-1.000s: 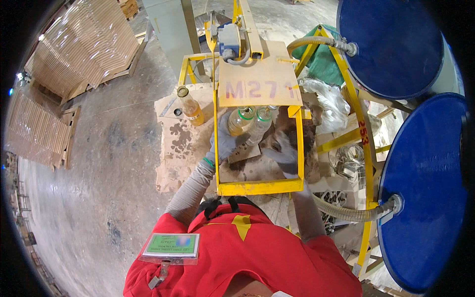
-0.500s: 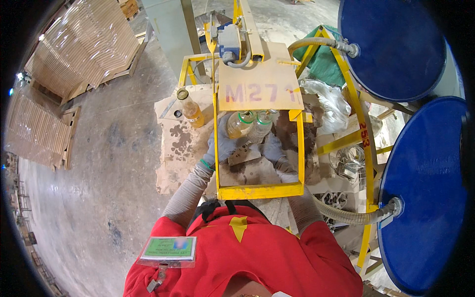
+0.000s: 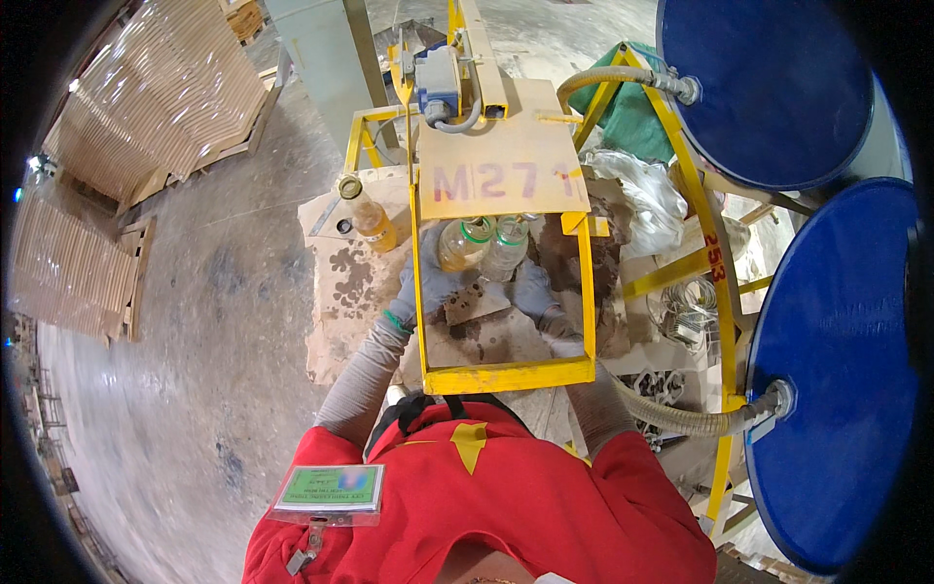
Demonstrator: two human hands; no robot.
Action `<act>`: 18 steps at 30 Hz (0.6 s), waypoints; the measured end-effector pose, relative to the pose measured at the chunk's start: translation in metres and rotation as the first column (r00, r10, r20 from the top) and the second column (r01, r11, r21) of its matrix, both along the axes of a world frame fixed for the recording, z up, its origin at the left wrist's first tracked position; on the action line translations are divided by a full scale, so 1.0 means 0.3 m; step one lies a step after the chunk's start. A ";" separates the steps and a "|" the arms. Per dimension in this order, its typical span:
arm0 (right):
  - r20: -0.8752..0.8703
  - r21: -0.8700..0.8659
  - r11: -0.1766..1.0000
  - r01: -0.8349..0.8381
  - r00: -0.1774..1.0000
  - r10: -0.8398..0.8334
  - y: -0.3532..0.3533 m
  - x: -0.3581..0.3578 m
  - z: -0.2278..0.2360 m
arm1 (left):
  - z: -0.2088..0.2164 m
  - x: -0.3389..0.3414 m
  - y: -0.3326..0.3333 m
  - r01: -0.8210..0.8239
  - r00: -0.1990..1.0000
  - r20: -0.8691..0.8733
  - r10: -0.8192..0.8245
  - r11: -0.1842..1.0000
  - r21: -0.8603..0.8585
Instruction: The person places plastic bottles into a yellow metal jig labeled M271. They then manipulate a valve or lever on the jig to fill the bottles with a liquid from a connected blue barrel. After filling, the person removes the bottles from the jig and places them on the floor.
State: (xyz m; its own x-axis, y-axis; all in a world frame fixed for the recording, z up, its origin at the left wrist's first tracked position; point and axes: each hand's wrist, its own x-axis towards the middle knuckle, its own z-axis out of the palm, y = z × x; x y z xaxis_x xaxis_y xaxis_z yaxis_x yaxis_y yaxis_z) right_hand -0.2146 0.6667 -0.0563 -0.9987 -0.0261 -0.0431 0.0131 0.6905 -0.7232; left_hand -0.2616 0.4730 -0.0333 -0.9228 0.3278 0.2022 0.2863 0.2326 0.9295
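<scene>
The left hand is hugging the left jar, and the right hand is touching the right jar (I cannot tell how tightly). Both are showing through the yellow frame's far end.

Through the frame, there is room to pass down beside its near bar. At its far end, the board closes the way from above. Inside it, the amber jar and the clear jar stand in the way, and the left hand and the right hand occupy its sides. Left of it, the bottle blocks.
</scene>
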 end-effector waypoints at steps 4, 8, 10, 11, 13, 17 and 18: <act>-0.065 -0.071 0.995 0.072 0.995 -0.077 -0.011 0.003 -0.028 | -0.014 -0.001 0.000 -0.006 1.000 -0.002 0.006 1.000 0.014; -0.097 -0.065 0.995 0.070 0.992 -0.076 0.010 -0.008 -0.093 | -0.024 -0.010 0.003 -0.019 0.998 -0.064 0.017 1.000 -0.023; -0.193 -0.123 0.992 0.038 0.979 -0.061 -0.001 -0.006 -0.095 | -0.022 -0.003 0.003 -0.024 0.999 -0.046 0.024 1.000 -0.012; -0.138 -0.128 0.991 0.050 0.988 -0.067 -0.009 -0.005 -0.080 | -0.017 0.000 0.002 -0.028 0.999 -0.036 0.028 1.000 -0.007; -0.027 -0.136 0.989 0.063 0.997 -0.067 -0.030 -0.005 -0.038 | -0.011 0.005 -0.011 -0.042 0.998 -0.039 0.040 0.998 -0.047; -0.143 -0.209 0.977 0.031 0.988 -0.062 -0.033 -0.008 -0.061 | -0.015 -0.001 -0.013 -0.032 0.996 -0.080 0.027 0.998 -0.062; -0.139 -0.207 0.977 0.044 0.988 -0.074 -0.030 -0.011 -0.076 | -0.011 -0.002 -0.008 -0.025 0.998 -0.056 0.022 0.999 -0.048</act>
